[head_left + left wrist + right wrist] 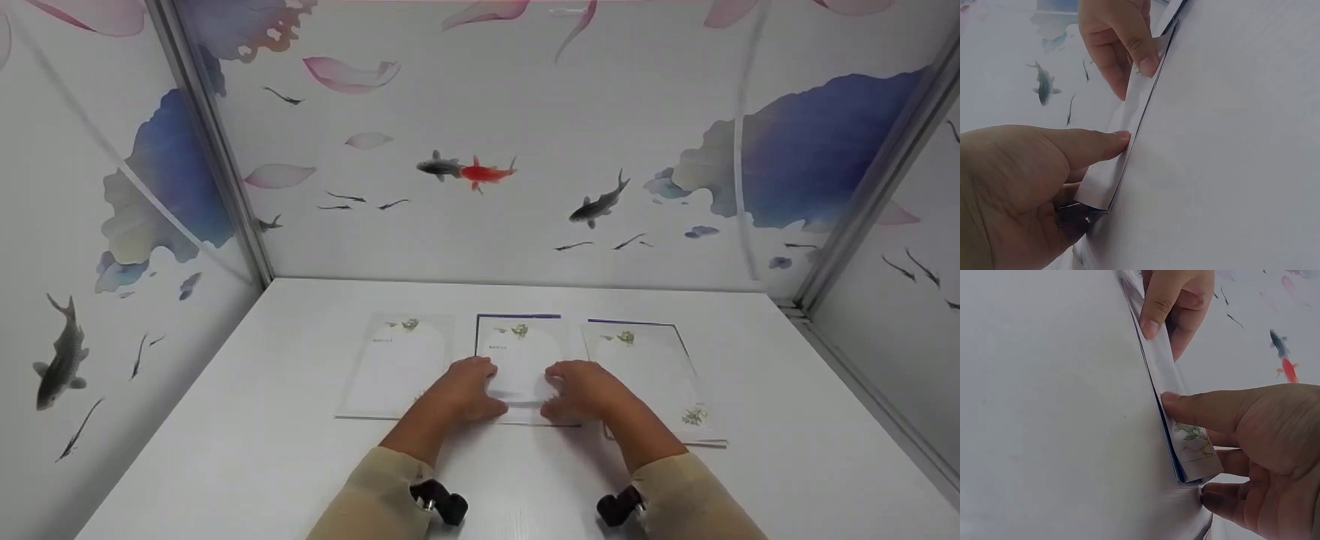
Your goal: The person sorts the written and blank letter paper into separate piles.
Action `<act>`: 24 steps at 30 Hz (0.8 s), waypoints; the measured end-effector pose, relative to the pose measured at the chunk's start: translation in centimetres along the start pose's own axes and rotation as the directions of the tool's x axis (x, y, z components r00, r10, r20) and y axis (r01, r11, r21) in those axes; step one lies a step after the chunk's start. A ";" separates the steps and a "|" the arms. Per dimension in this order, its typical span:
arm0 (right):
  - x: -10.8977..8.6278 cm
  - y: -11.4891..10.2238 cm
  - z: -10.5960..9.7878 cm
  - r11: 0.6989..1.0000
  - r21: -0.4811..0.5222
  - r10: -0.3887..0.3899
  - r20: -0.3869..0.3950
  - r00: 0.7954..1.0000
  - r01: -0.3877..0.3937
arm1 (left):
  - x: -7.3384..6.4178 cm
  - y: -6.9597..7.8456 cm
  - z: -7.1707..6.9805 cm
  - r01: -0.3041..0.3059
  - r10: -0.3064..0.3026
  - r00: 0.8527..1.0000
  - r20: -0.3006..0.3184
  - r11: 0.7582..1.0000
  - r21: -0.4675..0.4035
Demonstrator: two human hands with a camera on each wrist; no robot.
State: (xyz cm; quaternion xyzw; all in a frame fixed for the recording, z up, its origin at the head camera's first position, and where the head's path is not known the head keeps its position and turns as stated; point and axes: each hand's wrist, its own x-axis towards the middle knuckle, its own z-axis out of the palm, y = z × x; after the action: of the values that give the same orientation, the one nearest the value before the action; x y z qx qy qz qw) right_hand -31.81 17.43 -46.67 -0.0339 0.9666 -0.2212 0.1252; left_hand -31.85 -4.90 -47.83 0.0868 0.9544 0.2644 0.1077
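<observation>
While the middle paper stack point(520, 375) sits on the white table point(517, 484), your left hand point(466, 388) and right hand point(585, 390) pinch its opposite sides, thumbs on the top sheet. Dark blue shows along its far edge. The left paper point(394, 367) and right paper point(646, 375) flank it, each partly hidden behind your forearms in the head view.

Smooth, matt paper is observed in the printed sheets point(519, 369); the table point(225, 450) is finished smooth, with a faint sheen. Dull metal is noted in the posts point(212, 142), matt cloth in the sleeves point(367, 495) and plastic-looking material in the wrist knobs point(451, 508).
</observation>
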 end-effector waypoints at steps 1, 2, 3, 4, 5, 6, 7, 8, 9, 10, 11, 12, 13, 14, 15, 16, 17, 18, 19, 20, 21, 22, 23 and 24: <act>0.0 -0.1 0.0 1.000 0.000 0.007 -0.010 1.000 -0.007 | 0.1 0.1 0.0 0.000 0.000 1.000 -0.011 1.000 0.009; 0.0 -0.2 0.0 1.000 0.001 0.014 -0.022 1.000 -0.014 | 0.1 0.1 0.0 0.002 -0.001 1.000 -0.021 1.000 0.019; 0.0 -0.2 -0.1 1.000 0.006 0.021 -0.032 0.999 -0.020 | 0.1 0.2 0.0 0.004 -0.003 0.999 -0.032 1.000 0.028; 0.0 -0.3 -0.1 1.000 0.009 0.025 -0.040 0.999 -0.025 | 0.1 0.3 0.0 0.007 -0.006 0.999 -0.045 1.000 0.028; 0.1 -0.3 -0.2 1.000 0.012 0.027 -0.046 0.999 -0.026 | 0.1 0.3 0.0 0.011 -0.010 0.998 -0.056 1.000 0.028; 0.1 -0.3 -0.2 0.999 0.020 0.031 -0.050 0.998 -0.030 | 0.1 0.3 0.0 0.017 -0.015 0.998 -0.066 1.000 0.026; 0.1 -0.3 -0.3 0.999 0.028 0.033 -0.053 0.998 -0.031 | 0.0 0.3 -0.1 0.022 -0.021 0.997 -0.075 1.000 0.019; 0.1 -0.3 -0.4 0.999 0.037 0.035 -0.054 0.998 -0.033 | 0.0 0.3 -0.1 0.029 -0.028 0.996 -0.081 1.000 0.007; 0.1 -0.3 -0.5 0.999 0.044 0.034 -0.053 0.998 -0.032 | -0.1 0.3 -0.2 0.034 -0.034 0.996 -0.087 0.999 -0.005; 0.1 -0.2 -0.6 0.998 0.051 0.034 -0.053 0.998 -0.031 | -0.1 0.3 -0.2 0.035 -0.037 0.995 -0.092 0.999 -0.019; 0.1 -0.2 -0.7 0.998 0.055 0.032 -0.053 0.998 -0.029 | -0.1 0.2 -0.3 0.033 -0.036 0.995 -0.095 0.999 -0.026; 0.1 -0.2 -0.8 0.998 0.062 0.030 -0.053 0.998 -0.026 | -0.1 0.2 -0.3 0.030 -0.033 0.995 -0.097 0.999 -0.037; 0.1 -0.2 -0.9 0.998 0.065 0.024 -0.053 0.998 -0.020 | -0.2 0.2 -0.4 0.027 -0.031 0.995 -0.099 0.998 -0.049; 0.1 -0.1 -1.0 0.998 0.066 0.015 -0.054 0.998 -0.011 | -0.2 0.2 -0.4 0.022 -0.028 0.995 -0.101 0.998 -0.058; 0.1 0.0 -1.1 0.997 0.072 0.008 -0.056 0.998 -0.004 | -0.2 0.2 -0.4 0.019 -0.026 0.994 -0.103 0.998 -0.066; 0.1 0.0 -1.2 0.997 0.080 0.004 -0.060 0.998 0.001 | -0.2 0.1 -0.4 0.016 -0.024 0.994 -0.105 0.997 -0.076; 0.1 0.2 -1.3 0.996 0.091 0.006 -0.062 0.998 -0.001 | -0.1 0.1 -0.4 0.016 -0.025 0.994 -0.107 0.996 -0.083; 0.2 0.3 -1.4 0.994 0.106 0.011 -0.066 0.998 -0.004 | -0.1 0.1 -0.5 0.012 -0.022 0.994 -0.112 0.996 -0.088; 0.2 0.4 -1.4 0.993 0.122 0.019 -0.070 0.997 -0.010 | -0.1 0.1 -0.5 0.007 -0.018 0.993 -0.117 0.996 -0.089; 0.2 0.5 -1.5 0.990 0.140 0.030 -0.073 0.997 -0.020 | 0.0 0.0 -0.4 0.004 -0.015 0.992 -0.122 0.996 -0.089; 0.3 0.6 -1.5 0.987 0.160 0.046 -0.076 0.996 -0.034 | 0.1 0.0 -0.4 0.001 -0.012 0.992 -0.128 0.996 -0.087; 0.3 0.6 -1.5 0.984 0.171 0.057 -0.083 0.995 -0.042 | 0.2 -0.1 -0.4 0.001 -0.013 0.991 -0.131 0.996 -0.089; 0.4 0.7 -1.5 0.982 0.182 0.067 -0.093 0.993 -0.050 | 0.3 -0.1 -0.3 0.003 -0.015 0.991 -0.134 0.996 -0.092; 0.4 0.8 -1.5 0.980 0.192 0.077 -0.104 0.992 -0.056 | 0.4 -0.2 -0.3 0.004 -0.017 0.990 -0.139 0.995 -0.095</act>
State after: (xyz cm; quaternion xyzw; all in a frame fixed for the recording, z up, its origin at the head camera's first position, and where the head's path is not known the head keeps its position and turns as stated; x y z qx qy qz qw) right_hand -32.57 18.73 -45.79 0.0227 0.9474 -0.3088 0.0813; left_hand -32.37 -5.13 -47.77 0.0579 0.9465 0.3141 0.0461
